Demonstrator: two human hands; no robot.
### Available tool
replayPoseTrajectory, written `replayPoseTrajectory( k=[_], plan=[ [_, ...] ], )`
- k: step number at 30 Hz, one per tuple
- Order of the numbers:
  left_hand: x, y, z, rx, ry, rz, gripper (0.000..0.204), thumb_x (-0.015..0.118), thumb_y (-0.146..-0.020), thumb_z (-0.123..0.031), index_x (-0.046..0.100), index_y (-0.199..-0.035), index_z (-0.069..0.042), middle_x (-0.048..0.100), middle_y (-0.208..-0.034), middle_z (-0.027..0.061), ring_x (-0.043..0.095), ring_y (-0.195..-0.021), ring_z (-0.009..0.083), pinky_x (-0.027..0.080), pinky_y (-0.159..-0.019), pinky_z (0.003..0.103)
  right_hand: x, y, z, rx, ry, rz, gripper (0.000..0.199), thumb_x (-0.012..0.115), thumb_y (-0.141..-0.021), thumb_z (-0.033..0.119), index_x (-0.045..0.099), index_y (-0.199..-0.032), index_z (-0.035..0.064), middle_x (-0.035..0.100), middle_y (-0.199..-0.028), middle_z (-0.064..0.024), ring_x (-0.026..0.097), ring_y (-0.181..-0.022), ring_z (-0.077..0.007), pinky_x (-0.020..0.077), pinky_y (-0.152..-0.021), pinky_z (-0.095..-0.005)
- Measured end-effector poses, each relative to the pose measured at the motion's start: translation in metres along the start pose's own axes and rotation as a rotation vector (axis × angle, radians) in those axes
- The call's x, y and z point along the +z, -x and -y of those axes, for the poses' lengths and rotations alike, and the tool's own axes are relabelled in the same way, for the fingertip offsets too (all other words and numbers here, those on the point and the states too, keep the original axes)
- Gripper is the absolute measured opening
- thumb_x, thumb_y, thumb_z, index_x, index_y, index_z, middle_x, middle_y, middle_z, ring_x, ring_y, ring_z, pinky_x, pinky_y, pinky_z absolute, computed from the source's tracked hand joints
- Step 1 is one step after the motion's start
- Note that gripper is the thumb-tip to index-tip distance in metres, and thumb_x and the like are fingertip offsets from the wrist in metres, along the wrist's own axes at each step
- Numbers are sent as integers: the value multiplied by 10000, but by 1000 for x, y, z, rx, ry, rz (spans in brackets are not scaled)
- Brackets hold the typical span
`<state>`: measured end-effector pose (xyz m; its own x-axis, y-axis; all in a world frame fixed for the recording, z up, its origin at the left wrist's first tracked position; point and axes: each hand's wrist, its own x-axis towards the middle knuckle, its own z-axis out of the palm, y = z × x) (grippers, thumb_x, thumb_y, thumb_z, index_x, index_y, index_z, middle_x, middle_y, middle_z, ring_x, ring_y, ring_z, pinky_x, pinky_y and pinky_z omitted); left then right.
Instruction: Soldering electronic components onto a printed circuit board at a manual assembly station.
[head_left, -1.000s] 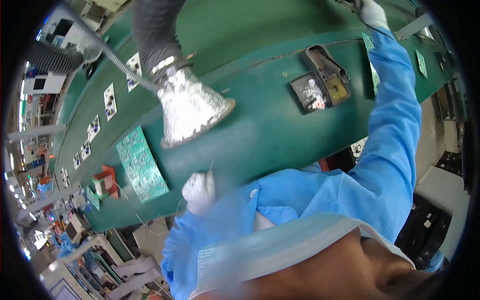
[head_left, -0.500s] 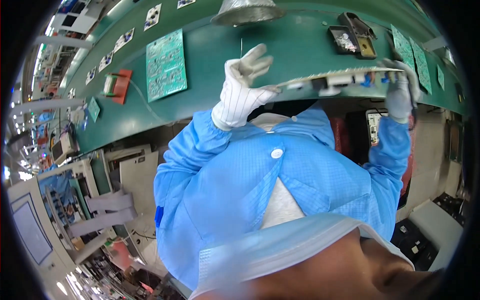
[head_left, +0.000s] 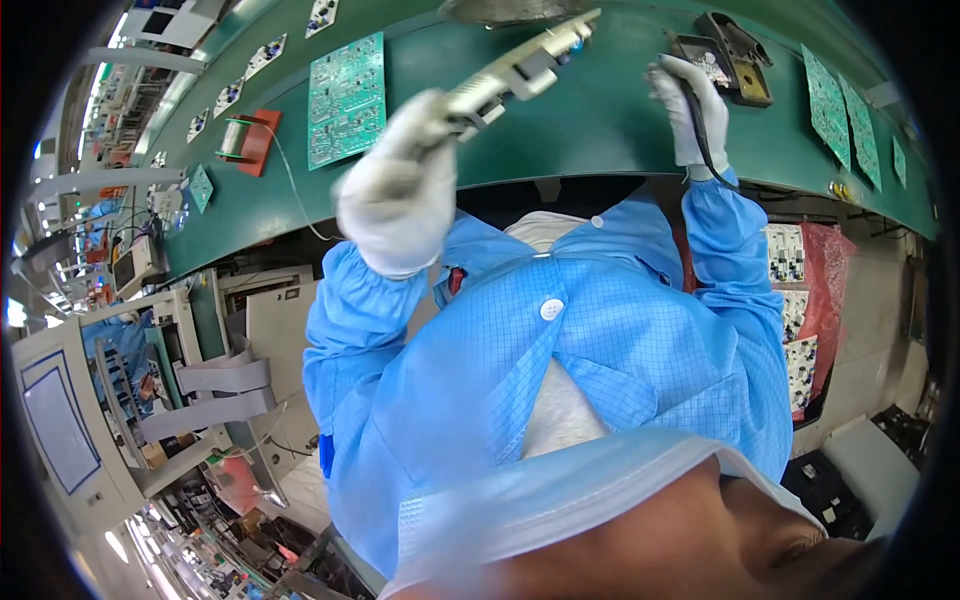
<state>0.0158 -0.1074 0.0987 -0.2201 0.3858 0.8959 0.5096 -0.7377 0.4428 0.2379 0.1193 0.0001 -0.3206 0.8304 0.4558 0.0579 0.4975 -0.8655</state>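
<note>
Okay, so head cam: left hand (head_left: pixel 395 195) has its fingers clamped on the near end of a board (head_left: pixel 515 75), which sticks up and away past the fingertips, tilted nearly edge-on. Gripping just the end probably keeps the glove off most of the parts on its underside. Right hand (head_left: pixel 693 115) has its fingers curled around a black tool (head_left: pixel 693 103), cord trailing back past the wrist, I'd guess so it doesn't snag the fingers. Stand (head_left: pixel 755 85) is just beyond those fingers, handy for parking it. Spool (head_left: pixel 236 138) sits left of the left fingers, with a flat green panel (head_left: pixel 347 100) nearer them.

Hard to make out: left glove's blurred, so can't tell each finger. Board's top face is turned away, tool's tip doesn't show clearly, and the hood (head_left: pixel 515 10) beyond the fingers is cut off up top.
</note>
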Motion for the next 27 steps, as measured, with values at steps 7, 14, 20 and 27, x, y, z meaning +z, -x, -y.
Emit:
replayPoseTrajectory(
  k=[7, 14, 20, 27],
  plan=[
    [38, 28, 46, 116, -484, 924, 111, 601, -790, -101, 563, -852, -17, 633, -1098, 223, 646, -1008, 360, 545, -866, 431, -70, -6, -35, -367, 753, -124, 283, 754, -846, 244, 666, -1093, 137, 727, -942, -71, 715, -790, -214, 557, -687, -324],
    [61, 62, 78, 70, -560, 805, 211, 683, -842, -211, 557, -914, -58, 642, -1107, 133, 666, -996, 265, 553, -878, 380, -93, -32, -62, -413, 898, 71, 361, 789, -799, 233, 656, -1121, 139, 726, -990, -63, 708, -776, -207, 552, -706, -311],
    [38, 19, 60, -446, -252, 710, 240, 756, -743, -132, 584, -851, -4, 625, -1120, 162, 636, -971, 390, 536, -813, 373, -84, -27, -45, -153, 609, 2, 304, 736, -853, 98, 653, -1139, 35, 720, -1021, -109, 701, -842, -182, 551, -760, -294],
    [49, 7, 90, -450, -686, 771, 221, 745, -793, -232, 628, -907, -84, 649, -785, 55, 655, -704, 207, 521, -586, 333, -79, -12, -19, -103, 576, -177, 355, 651, -901, 4, 567, -1238, -71, 698, -1026, -203, 685, -938, -215, 552, -837, -292]
  ],
)
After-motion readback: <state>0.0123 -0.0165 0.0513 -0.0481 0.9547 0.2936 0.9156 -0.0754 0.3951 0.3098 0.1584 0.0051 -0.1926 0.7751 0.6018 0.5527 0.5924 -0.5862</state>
